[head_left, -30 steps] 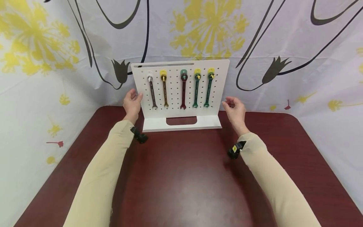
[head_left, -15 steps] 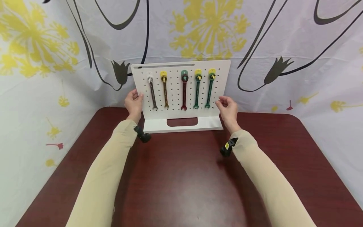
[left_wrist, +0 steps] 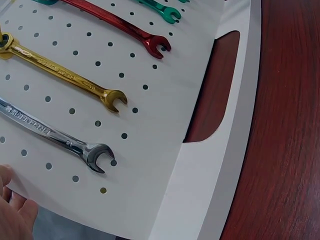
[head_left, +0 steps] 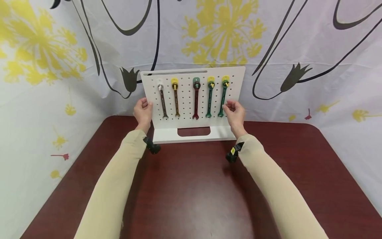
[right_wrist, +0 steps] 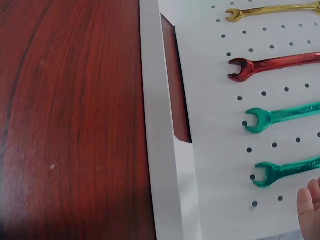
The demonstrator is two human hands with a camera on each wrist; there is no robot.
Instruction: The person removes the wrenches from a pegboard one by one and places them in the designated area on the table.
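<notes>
A white pegboard [head_left: 186, 99] stands upright on its base, with several wrenches hung in a row on hooks. From the left come a silver wrench [left_wrist: 50, 132], a gold wrench [left_wrist: 60, 72], a red wrench [right_wrist: 280, 62], a green wrench [right_wrist: 285, 114] and another green wrench [right_wrist: 290, 170] at the far right. My left hand [head_left: 143, 113] holds the board's left edge between thumb and fingers. My right hand [head_left: 235, 115] is in front of the board's right side, its thumb and fingertips close beside the rightmost green wrench. Whether they touch it is unclear.
The board's base [head_left: 165, 135] rests on a dark red wooden table [head_left: 191, 186] and has a wide cutout. Behind and at the sides hangs a white cloth [head_left: 98, 109] with yellow and grey flower prints. Both wrists wear small black cameras.
My right hand has moved left, from beside the board's right edge to the rightmost green wrench. My left hand stays at the left edge. The view has shifted slightly.
</notes>
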